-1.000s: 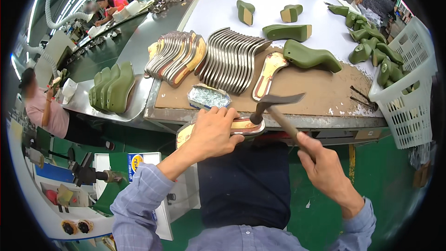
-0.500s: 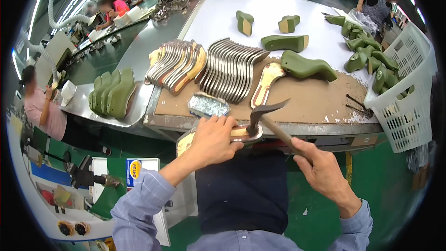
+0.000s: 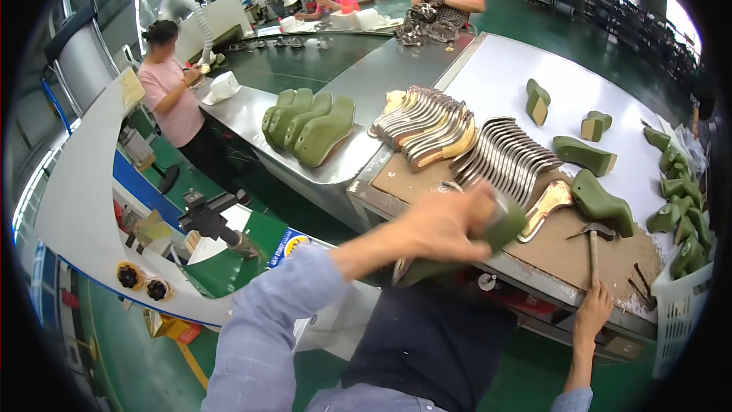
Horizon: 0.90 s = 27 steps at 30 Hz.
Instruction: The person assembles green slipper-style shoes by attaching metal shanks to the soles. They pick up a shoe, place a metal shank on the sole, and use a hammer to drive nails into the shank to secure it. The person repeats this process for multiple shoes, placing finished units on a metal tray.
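Observation:
My left hand (image 3: 450, 227) is smeared by motion and wraps over a green shoe last (image 3: 509, 227), which it holds tilted above my lap at the bench's front edge. The hand hides much of that last. Over by the right part of the bench, my right hand (image 3: 594, 311) is closed round the end of a hammer's wooden handle (image 3: 594, 258). The dark hammer head (image 3: 596, 230) rests on the brown board. Beyond my left hand stand a row of curved, metallic-edged insoles (image 3: 509, 160) and another row with cream faces (image 3: 427, 126). A single cream-and-brown insole (image 3: 547, 207) lies beside a green last (image 3: 602, 202).
Several green lasts (image 3: 313, 130) stand on the metal table at left; more (image 3: 690, 221) are heaped at right near a white plastic basket (image 3: 679, 313). Dark tools (image 3: 639, 282) lie by the basket. A machine with a black clamp (image 3: 210, 214) stands left. Co-workers sit or stand beyond.
The view has turned left. My left hand, earlier on a cream-faced piece at the bench edge, now holds a green last. My right hand has lowered the hammer onto the board at right.

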Each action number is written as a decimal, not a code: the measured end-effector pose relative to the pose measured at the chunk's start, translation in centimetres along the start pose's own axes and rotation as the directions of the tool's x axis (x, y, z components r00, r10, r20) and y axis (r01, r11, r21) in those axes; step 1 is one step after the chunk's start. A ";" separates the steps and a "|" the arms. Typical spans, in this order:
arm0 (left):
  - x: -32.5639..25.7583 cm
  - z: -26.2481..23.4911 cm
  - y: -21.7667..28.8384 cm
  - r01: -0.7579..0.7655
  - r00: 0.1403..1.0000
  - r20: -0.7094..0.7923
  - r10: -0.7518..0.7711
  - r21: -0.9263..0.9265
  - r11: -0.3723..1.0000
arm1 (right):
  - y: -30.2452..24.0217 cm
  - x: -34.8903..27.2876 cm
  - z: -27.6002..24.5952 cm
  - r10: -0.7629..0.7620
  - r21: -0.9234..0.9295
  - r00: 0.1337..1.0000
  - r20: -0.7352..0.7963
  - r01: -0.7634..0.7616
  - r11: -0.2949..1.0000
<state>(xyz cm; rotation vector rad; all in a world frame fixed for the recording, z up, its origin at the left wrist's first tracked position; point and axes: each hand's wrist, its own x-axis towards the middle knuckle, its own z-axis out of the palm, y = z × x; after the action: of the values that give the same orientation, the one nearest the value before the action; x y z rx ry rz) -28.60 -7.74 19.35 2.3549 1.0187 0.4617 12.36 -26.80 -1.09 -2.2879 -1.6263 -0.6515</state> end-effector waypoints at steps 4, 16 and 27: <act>-4.3 -6.5 -8.4 -0.146 0.715 -0.676 -0.180 -0.396 0.907 | -1.0 0.0 -0.7 0.036 0.040 0.999 0.001 -0.036 0.999; -6.5 0.1 -27.8 0.431 0.466 -0.756 -0.460 -0.260 0.864 | -3.4 2.5 -2.9 -0.018 -0.067 0.990 -0.138 0.009 0.998; 0.2 2.1 -12.2 -0.102 0.711 -0.702 -0.043 -0.164 0.981 | -16.5 15.9 2.3 0.272 0.535 0.833 0.482 -0.525 0.661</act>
<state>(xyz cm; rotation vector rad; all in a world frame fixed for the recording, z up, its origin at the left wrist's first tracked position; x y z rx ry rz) -34.27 -1.25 10.50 2.0270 1.1773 1.4925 1.67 -7.00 4.08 -2.1500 -1.1089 0.4345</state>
